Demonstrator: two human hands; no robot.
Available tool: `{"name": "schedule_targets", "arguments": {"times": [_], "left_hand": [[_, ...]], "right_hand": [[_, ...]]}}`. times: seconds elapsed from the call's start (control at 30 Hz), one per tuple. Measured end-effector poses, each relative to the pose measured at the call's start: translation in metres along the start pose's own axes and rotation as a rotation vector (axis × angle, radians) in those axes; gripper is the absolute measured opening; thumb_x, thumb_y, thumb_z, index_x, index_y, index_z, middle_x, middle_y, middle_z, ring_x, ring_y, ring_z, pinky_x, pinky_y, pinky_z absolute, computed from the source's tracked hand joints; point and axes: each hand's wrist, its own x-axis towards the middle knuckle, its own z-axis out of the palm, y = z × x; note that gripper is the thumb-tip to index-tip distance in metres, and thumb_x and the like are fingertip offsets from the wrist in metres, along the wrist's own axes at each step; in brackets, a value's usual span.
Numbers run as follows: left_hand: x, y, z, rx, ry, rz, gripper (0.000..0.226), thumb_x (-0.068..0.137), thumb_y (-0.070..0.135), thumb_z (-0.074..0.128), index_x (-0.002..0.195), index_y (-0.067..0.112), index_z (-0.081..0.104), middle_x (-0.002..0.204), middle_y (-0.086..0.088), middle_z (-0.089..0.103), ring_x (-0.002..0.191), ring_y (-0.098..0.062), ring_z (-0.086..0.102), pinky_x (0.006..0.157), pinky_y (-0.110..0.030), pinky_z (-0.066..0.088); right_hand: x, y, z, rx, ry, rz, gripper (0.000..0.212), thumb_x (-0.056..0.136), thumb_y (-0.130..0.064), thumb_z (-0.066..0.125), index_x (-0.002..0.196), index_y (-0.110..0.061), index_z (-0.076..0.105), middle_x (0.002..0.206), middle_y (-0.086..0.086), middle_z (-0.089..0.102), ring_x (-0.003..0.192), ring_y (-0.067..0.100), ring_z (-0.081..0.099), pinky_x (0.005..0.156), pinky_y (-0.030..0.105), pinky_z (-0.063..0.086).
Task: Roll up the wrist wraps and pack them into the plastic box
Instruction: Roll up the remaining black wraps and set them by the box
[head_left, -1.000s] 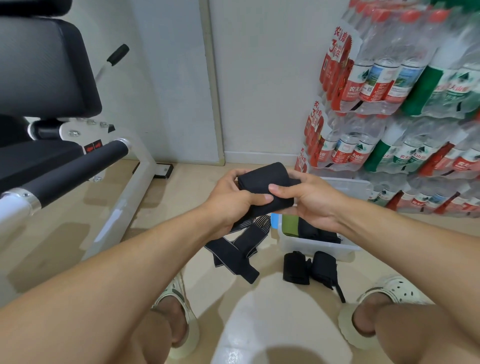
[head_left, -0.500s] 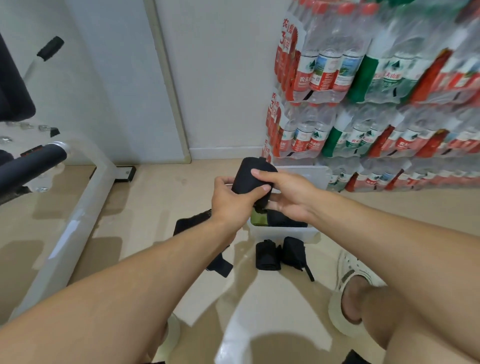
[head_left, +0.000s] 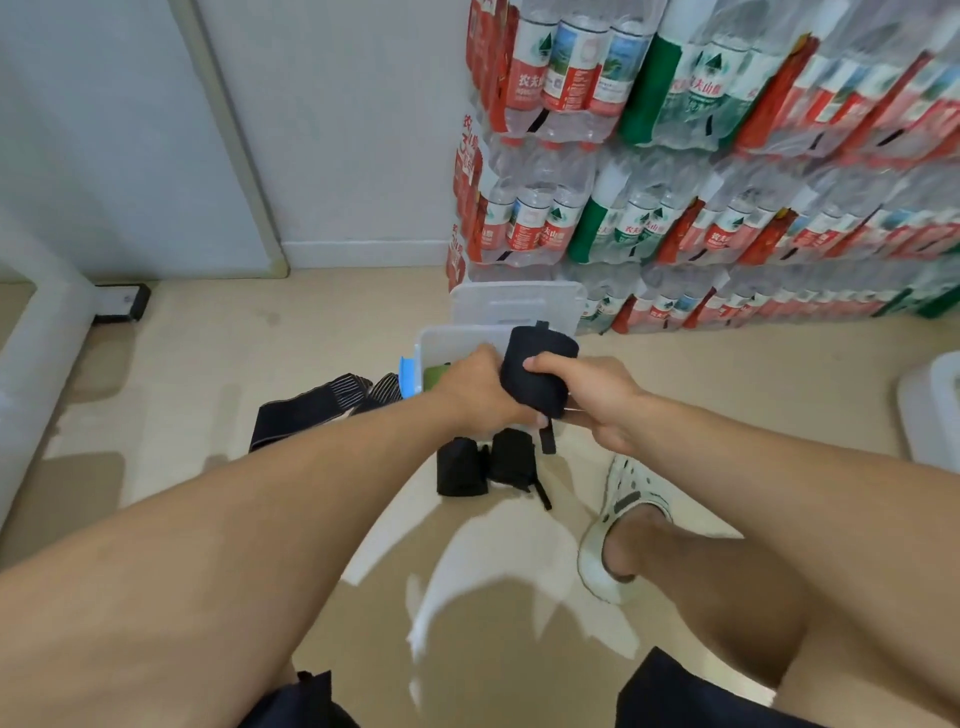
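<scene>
A rolled black wrist wrap (head_left: 539, 371) is gripped by both hands just above the open plastic box (head_left: 441, 343) on the floor. The left hand (head_left: 480, 392) is curled round its 9 o'clock side; the right hand (head_left: 589, 392) is wrapped round its 3 o'clock side, thumb across the front. A loose strap end hangs at 6 o'clock. Judged soft, light and springy; best held round the middle so the roll is kept from unwinding.
</scene>
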Motion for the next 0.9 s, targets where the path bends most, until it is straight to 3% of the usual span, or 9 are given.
{"name": "schedule_targets", "arguments": {"times": [0.1,0.23,0.4,0.57,0.77,0.9], "left_hand": [[0.011,0.0,0.0,0.247,-0.124,0.044,0.075,0.082,0.034,0.082,0.141,0.015,0.04,0.135,-0.003,0.054,0.122,-0.024,0.054,0.096,-0.03,0.044],[0.032,-0.01,-0.002,0.361,-0.139,0.036,0.076,0.085,0.034,0.079,0.145,0.014,0.038,0.141,-0.007,0.052,0.124,-0.028,0.053,0.106,-0.039,0.045],[0.052,-0.034,-0.002,0.497,-0.186,-0.014,0.081,0.091,0.039,0.073,0.153,0.011,0.03,0.151,-0.012,0.044,0.134,-0.031,0.047,0.111,-0.043,0.041],[0.066,-0.059,0.0,0.552,-0.224,-0.063,0.073,0.092,0.038,0.071,0.15,0.014,0.034,0.148,-0.01,0.045,0.131,-0.031,0.049,0.108,-0.044,0.044],[0.074,-0.084,-0.001,0.629,-0.32,-0.23,0.076,0.094,0.041,0.068,0.155,0.019,0.03,0.155,-0.006,0.04,0.137,-0.029,0.044,0.105,-0.035,0.04],[0.076,-0.087,-0.001,0.625,-0.363,-0.283,0.076,0.094,0.042,0.067,0.156,0.02,0.029,0.158,-0.003,0.037,0.142,-0.026,0.04,0.11,-0.035,0.037]], "right_hand": [[0.024,0.027,-0.022,-0.204,0.033,-0.006,0.027,0.074,-0.027,0.087,0.093,-0.019,0.069,0.092,0.005,0.078,0.088,0.022,0.075,0.087,0.04,0.062],[0.072,0.073,-0.035,-0.364,0.131,0.101,0.035,0.07,-0.035,0.088,0.093,-0.017,0.069,0.091,0.003,0.075,0.084,0.022,0.072,0.084,0.039,0.061],[0.127,0.16,-0.027,-0.316,0.254,0.263,0.055,0.069,-0.033,0.086,0.112,-0.006,0.067,0.098,0.011,0.071,0.085,0.027,0.068,0.071,0.034,0.055],[0.164,0.203,-0.022,-0.318,0.28,0.309,0.044,0.076,-0.03,0.081,0.109,-0.006,0.064,0.097,0.011,0.066,0.089,0.03,0.064,0.077,0.037,0.054],[0.193,0.217,-0.024,-0.257,0.275,0.331,0.04,0.081,-0.031,0.077,0.105,-0.004,0.06,0.104,0.012,0.066,0.096,0.03,0.063,0.087,0.041,0.057],[0.198,0.222,-0.019,-0.227,0.221,0.305,0.052,0.082,-0.037,0.075,0.125,-0.012,0.06,0.118,0.008,0.065,0.108,0.029,0.061,0.097,0.044,0.053]]}}
